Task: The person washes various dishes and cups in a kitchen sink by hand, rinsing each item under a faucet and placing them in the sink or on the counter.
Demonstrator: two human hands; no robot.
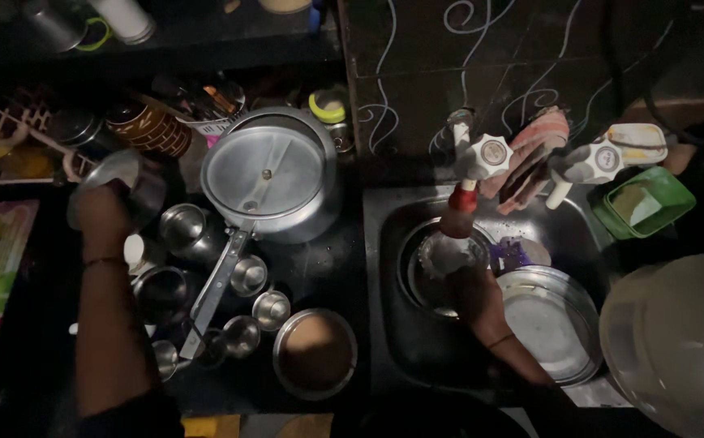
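Observation:
My left hand is raised over the dark counter and grips a shiny steel cup, tilted, at the far left. Around it stand several small steel cups and tumblers. My right hand reaches down into the steel sink under the red-tipped tap spout. Water falls onto it and onto a round steel vessel there. Whether the right hand grips that vessel I cannot tell.
A large pressure cooker with its lid and long handle sits mid-counter. A steel bowl lies near the front. A steel plate lies in the sink. A green soap tub, a cloth and a big pale pot are at right.

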